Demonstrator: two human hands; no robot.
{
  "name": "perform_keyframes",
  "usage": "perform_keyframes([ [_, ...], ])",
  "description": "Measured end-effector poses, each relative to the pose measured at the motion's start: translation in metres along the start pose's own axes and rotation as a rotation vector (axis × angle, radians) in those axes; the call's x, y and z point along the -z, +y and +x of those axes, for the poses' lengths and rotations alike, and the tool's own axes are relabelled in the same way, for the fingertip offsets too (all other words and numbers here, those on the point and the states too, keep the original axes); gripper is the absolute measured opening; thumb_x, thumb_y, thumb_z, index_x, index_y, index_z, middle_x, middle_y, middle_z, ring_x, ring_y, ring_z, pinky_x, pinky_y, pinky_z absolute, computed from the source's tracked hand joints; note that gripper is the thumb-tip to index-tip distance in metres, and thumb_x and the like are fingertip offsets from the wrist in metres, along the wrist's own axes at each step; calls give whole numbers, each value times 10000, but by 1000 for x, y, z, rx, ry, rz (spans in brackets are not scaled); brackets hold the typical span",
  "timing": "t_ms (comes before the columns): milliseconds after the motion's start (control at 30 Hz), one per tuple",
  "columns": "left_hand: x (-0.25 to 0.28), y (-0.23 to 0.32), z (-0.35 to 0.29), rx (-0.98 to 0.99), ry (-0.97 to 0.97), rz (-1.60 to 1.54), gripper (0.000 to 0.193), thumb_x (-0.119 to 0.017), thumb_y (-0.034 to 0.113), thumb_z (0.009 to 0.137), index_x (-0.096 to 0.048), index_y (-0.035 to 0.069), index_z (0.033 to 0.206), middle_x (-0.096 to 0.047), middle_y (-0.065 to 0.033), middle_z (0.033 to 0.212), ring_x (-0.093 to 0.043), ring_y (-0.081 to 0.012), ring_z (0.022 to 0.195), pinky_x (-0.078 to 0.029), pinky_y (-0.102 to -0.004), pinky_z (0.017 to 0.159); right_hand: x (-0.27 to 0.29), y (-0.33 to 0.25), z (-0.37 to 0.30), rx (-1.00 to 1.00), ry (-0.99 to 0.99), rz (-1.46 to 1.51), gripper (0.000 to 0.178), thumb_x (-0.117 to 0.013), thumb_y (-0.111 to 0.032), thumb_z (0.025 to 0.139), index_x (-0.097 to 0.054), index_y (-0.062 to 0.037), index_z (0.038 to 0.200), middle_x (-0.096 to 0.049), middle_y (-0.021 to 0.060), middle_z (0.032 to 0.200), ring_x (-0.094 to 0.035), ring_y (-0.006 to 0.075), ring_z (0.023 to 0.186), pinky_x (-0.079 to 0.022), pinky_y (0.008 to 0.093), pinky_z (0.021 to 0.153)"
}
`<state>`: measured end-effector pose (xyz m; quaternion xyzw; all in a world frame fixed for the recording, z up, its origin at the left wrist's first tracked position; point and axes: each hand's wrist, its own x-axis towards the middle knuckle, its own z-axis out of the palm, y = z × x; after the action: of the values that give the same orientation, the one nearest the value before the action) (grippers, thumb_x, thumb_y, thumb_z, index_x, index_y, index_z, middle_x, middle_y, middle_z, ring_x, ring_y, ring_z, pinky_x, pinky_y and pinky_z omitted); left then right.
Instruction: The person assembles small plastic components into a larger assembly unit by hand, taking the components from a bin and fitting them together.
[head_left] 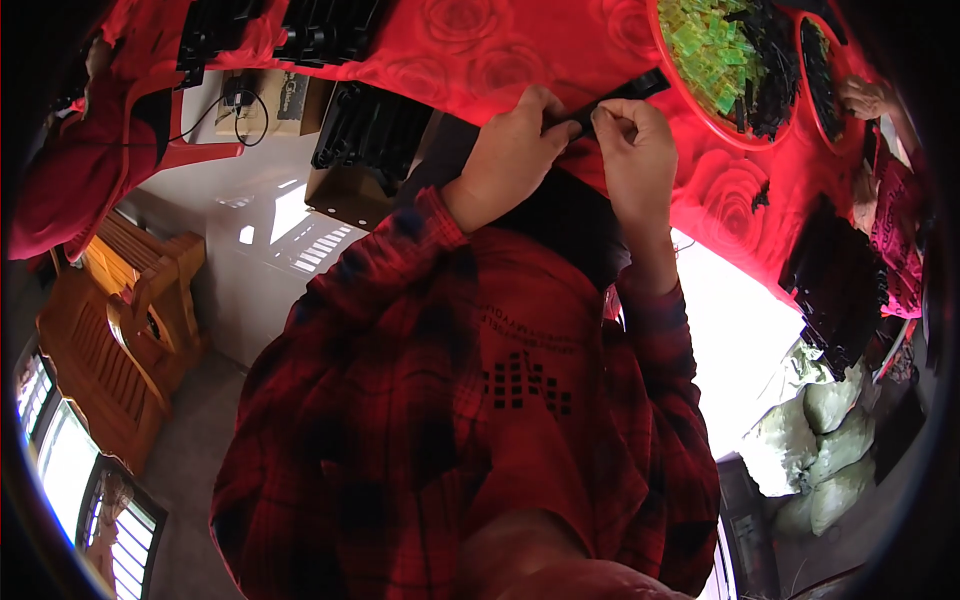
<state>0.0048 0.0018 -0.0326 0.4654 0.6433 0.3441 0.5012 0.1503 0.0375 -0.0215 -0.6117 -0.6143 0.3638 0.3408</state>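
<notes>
Above my lap, at the near edge of a table with a red rose-patterned cloth (470, 62), both my hands meet at a long black plastic piece (632, 92). My left hand (512, 158) pinches its near end between thumb and fingers. Close beside it, my right hand (640, 165) is closed with thumb and fingertips on the same piece. Fingers cover part of it, so any small part between the fingertips cannot be made out. The far end of the piece points toward a round red tray (690, 118) holding translucent green pieces (708, 55) and thin black pieces (765, 70).
A cardboard box (345, 197) with black plastic parts (372, 128) stands at my left. More black parts (325, 30) lie at the table's far left, and a dark pile (835, 280) at right. Another person's hand (866, 98) is beside a second tray (818, 80). Pale sacks (835, 445) sit lower right.
</notes>
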Motion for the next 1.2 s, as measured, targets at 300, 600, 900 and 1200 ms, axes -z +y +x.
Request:
perform_keyframes([
  [300,11,-16,-1,66,-238,-253,215,-590,90,964,-479,34,1139,-623,-49,980,-609,-93,779,-480,-219,615,-2,-11,-3,67,24,-220,78,-687,-125,845,-655,-53,843,-618,92,801,-600,252,716,-436,398,713],
  [600,16,-19,0,10,-278,-373,337,-590,12,889,-488,-30,1207,-632,-105,958,-632,-144,839,-512,-253,728,-5,-13,1,111,46,-356,65,-683,-124,834,-653,-75,804,-616,86,779,-596,274,722,-415,407,761],
  [900,9,-8,-2,44,-130,-137,306,-634,103,910,-512,-36,1153,-659,-130,986,-676,-207,887,-536,-301,748,-4,-11,-2,107,54,-356,77,-707,-138,822,-666,-73,814,-623,86,787,-597,271,707,-414,398,766],
  [1200,-6,6,-2,-109,49,408,301,-640,237,931,-503,-19,1008,-685,-192,868,-676,-380,793,-531,-427,651,-1,1,-4,39,60,15,101,-705,-95,841,-710,-37,923,-640,74,824,-596,165,702,-457,314,676],
])
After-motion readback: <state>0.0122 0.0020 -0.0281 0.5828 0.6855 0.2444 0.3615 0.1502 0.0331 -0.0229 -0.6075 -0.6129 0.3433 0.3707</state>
